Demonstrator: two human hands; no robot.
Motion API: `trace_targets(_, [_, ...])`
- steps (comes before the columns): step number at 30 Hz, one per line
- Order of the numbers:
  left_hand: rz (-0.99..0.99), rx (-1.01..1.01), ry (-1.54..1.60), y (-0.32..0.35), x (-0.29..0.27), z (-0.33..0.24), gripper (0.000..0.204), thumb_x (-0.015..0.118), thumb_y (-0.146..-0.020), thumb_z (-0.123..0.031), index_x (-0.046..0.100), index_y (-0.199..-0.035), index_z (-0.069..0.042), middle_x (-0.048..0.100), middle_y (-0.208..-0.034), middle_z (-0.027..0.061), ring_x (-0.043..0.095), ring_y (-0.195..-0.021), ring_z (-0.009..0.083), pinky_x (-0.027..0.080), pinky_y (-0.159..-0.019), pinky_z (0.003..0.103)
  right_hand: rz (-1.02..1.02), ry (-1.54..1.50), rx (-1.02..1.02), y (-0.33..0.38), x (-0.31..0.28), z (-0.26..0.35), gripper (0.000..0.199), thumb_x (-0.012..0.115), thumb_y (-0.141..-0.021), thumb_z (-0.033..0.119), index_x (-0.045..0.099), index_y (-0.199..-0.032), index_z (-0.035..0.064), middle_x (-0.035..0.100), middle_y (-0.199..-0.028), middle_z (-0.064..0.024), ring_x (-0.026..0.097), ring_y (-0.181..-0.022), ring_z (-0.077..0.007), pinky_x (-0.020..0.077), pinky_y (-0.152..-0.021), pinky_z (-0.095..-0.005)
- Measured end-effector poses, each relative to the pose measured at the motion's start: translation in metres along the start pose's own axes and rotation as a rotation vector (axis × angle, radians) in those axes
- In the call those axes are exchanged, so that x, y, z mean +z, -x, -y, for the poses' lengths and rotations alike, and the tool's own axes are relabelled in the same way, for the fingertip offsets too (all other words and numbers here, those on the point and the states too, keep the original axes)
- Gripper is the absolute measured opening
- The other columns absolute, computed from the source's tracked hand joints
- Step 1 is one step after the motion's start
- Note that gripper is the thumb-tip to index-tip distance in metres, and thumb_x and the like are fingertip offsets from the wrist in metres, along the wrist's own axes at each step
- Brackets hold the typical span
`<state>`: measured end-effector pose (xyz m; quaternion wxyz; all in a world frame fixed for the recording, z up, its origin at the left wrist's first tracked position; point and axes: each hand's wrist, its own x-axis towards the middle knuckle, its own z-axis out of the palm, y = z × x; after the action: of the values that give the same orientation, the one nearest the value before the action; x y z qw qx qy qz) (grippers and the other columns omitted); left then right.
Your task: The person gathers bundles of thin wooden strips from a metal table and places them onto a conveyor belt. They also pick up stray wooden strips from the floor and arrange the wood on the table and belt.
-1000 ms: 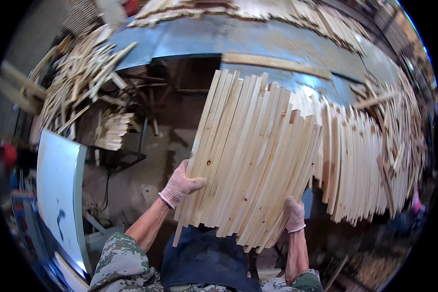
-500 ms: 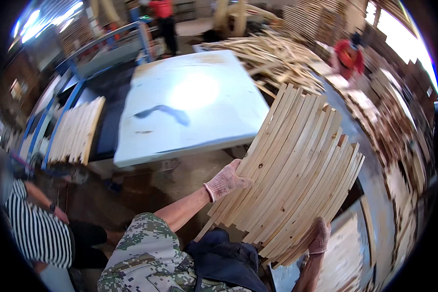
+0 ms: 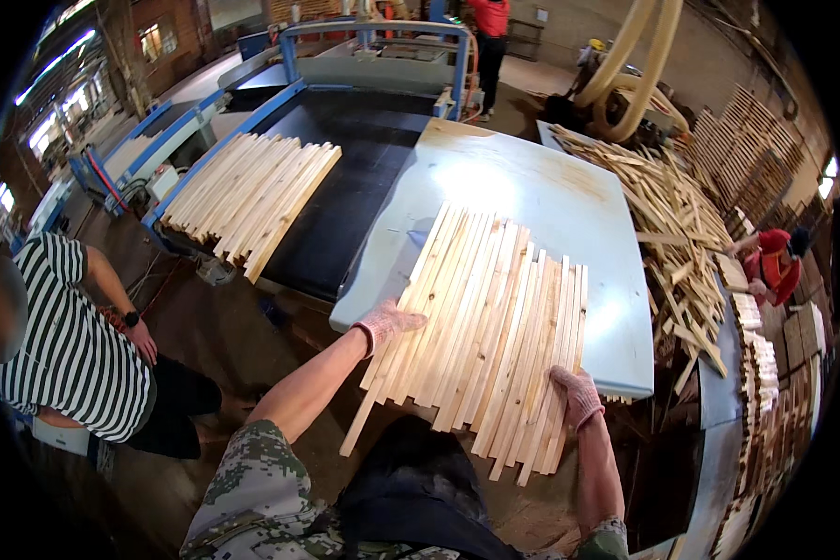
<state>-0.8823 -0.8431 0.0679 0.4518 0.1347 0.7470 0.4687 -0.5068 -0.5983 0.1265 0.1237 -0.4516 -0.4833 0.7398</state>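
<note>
A wide sheaf of narrow wooden strips [image 3: 485, 327] is squeezed edge to edge between my gloved hands. My left hand [image 3: 390, 325] grips its left side, the thumb over the top strips. At the right side, my right hand [image 3: 579, 396] clasps the outer strips. The strips' ends are uneven, and their far part lies over the pale blue-white tabletop [image 3: 569, 215]; whether they touch it I cannot tell. Their near ends stick out past the table's front edge. Fingers underneath the sheaf are hidden.
Left of the tabletop is a blue-framed machine with a black conveyor belt [image 3: 345, 140], bearing another row of strips [image 3: 252, 196]. A person in a striped shirt [image 3: 75, 336] sits at left. Loose wood scraps [image 3: 663, 224] are heaped at right, near a person in red [image 3: 773, 266].
My view has swung to the right-hand side's opposite, leftward. Both hands have carried the sheaf of strips from the right over to the tabletop's front edge, keeping their grip.
</note>
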Motion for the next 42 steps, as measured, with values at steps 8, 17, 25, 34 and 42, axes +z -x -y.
trace_targets(8, [-0.225,0.19,-0.58,-0.059,-0.091,-0.056,0.073,0.076,-0.094,-0.04,0.05,-0.153,-0.006,0.07,-0.134,0.0192,0.068,-0.121,0.0287,0.052,-0.106,0.039,0.068,-0.026,-0.152,-0.128,0.082,0.015,0.055,0.079,-0.09,0.016,0.057,-0.137,-0.0021,0.072,-0.118,-0.0128,0.071,-0.099,-0.0244,0.0593,-0.09,-0.0376])
trace_targets(17, [-0.62,-0.209,-1.012,-0.102,-0.197,-0.099,0.111,0.055,-0.087,-0.083,0.033,-0.164,-0.006,0.059,-0.145,0.0247,0.061,-0.131,0.0365,0.048,-0.108,0.049,0.186,-0.003,-0.207,-0.206,0.259,0.05,0.049,0.076,-0.089,0.012,0.055,-0.13,0.0,0.07,-0.11,-0.0093,0.067,-0.093,-0.0185,0.0566,-0.083,-0.0336])
trace_targets(25, [-0.644,0.095,-1.213,-0.103,-0.231,-0.089,0.092,0.051,-0.094,-0.073,0.051,-0.154,-0.004,0.046,-0.159,0.0179,0.035,-0.152,0.035,0.026,-0.125,0.05,0.166,-0.131,-0.211,-0.241,0.355,0.033,0.052,0.079,-0.089,0.014,0.05,-0.129,-0.0006,0.07,-0.113,-0.0132,0.07,-0.098,-0.0234,0.0578,-0.089,-0.0375])
trace_targets(34, [-0.528,0.495,-1.041,-0.106,-0.149,-0.101,0.059,0.077,-0.081,-0.054,0.075,-0.114,-0.004,0.069,-0.122,0.0218,0.062,-0.121,0.038,0.048,-0.105,0.051,0.115,1.392,-0.155,-0.239,0.333,0.085,0.109,0.049,-0.094,0.076,0.03,-0.162,-0.0067,0.073,-0.115,-0.0318,0.07,-0.114,-0.0447,0.0537,-0.1,-0.048])
trace_targets(42, [-0.38,0.197,-1.06,-0.108,-0.143,-0.14,0.068,0.079,-0.082,-0.05,0.064,-0.123,0.001,0.069,-0.118,0.0217,0.067,-0.115,0.0372,0.054,-0.099,0.048,0.029,1.185,-0.208,-0.218,0.335,0.078,0.099,0.051,-0.097,0.069,0.031,-0.163,-0.0022,0.073,-0.121,-0.0286,0.069,-0.117,-0.0433,0.0519,-0.102,-0.0487])
